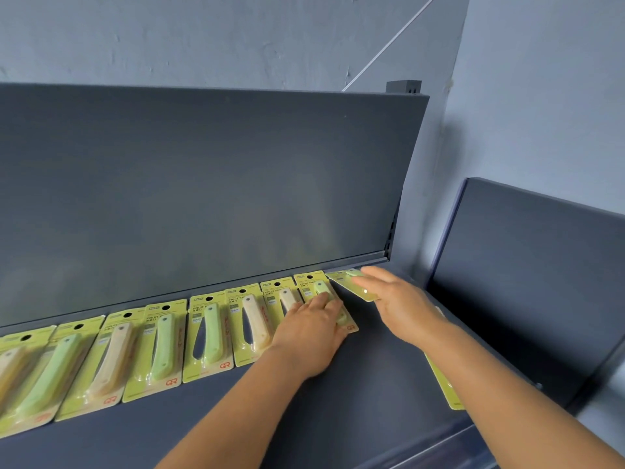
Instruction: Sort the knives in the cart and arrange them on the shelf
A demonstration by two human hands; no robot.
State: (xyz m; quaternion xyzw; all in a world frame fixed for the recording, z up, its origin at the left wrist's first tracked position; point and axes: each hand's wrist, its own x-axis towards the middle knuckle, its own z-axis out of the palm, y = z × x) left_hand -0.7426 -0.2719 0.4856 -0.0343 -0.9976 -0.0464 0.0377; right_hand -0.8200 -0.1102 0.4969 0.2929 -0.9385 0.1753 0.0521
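Observation:
A row of yellow-green carded fruit knife packs (209,333), with green or cream handles, lies side by side along the back of the dark shelf (372,384). My left hand (311,330) rests flat on the packs near the right end of the row, its fingers touching a green-handled pack (319,287). My right hand (395,299) is blurred and holds a tilted green-handled knife pack (348,277) by its near end at the far right end of the row. Another pack (443,384) lies partly hidden under my right forearm.
A tall dark back panel (203,184) rises behind the row. The shelf's upright post (392,238) stands at the right end. A second dark panel (527,265) stands to the right. The shelf's front edge (422,448) runs below my arms.

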